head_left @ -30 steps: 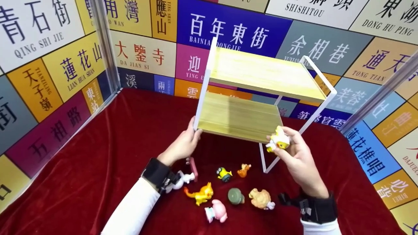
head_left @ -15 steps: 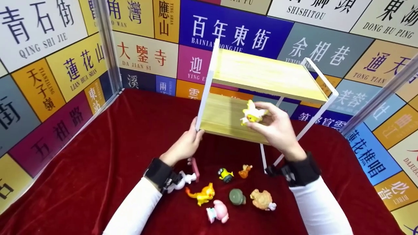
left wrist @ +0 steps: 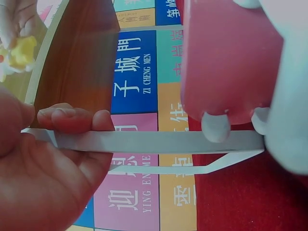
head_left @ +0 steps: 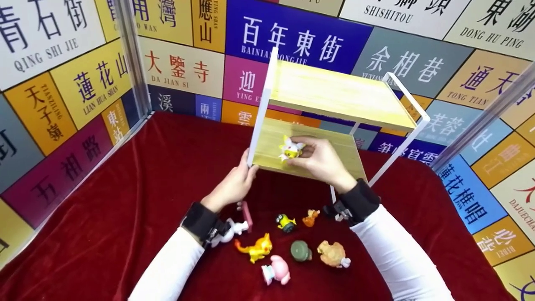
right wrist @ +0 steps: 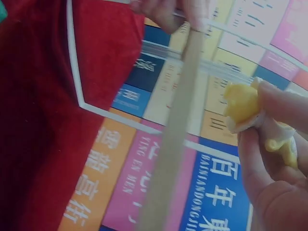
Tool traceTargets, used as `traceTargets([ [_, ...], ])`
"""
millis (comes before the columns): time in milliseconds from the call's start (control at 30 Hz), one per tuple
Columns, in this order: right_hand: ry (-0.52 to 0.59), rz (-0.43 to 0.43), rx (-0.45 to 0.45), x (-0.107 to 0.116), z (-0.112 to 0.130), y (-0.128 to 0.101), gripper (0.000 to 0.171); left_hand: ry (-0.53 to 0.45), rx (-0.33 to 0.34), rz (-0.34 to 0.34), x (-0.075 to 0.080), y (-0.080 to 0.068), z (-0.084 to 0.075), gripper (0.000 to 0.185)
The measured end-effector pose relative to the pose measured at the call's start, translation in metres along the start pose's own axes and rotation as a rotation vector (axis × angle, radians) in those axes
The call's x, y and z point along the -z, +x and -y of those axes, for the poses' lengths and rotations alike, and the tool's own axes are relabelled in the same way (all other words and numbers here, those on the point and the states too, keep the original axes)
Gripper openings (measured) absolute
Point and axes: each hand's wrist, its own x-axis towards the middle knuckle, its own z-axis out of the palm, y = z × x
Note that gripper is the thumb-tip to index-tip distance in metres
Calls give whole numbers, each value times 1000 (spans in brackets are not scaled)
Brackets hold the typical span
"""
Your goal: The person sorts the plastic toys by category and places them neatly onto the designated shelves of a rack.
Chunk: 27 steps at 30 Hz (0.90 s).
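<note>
Yellow-white figurine (head_left: 290, 149) has moved leftward.

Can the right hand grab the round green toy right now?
Probably not yet: the right hand holds a yellow-and-white toy, so it would likely have to put that down first. Nothing seems to cover the round green toy.

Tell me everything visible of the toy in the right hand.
The toy is a yellow-and-white figure, smooth and plastic-looking, with pointed, ear-like parts and a reddish spot. The right hand pinches it, leaving much of it exposed. In the head view it appears against the lower shelf board; contact with that board cannot be told. Its exact pose is unclear.
</note>
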Motion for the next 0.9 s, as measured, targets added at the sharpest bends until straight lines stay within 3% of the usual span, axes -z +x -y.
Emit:
traceTargets([
  [233,-90,-13,4,-13,-4,7,52,15,0,-10,-1,0,0,63],
  [900,-148,-5,16,-26,1,16,55,16,4,-11,-1,1,0,62],
])
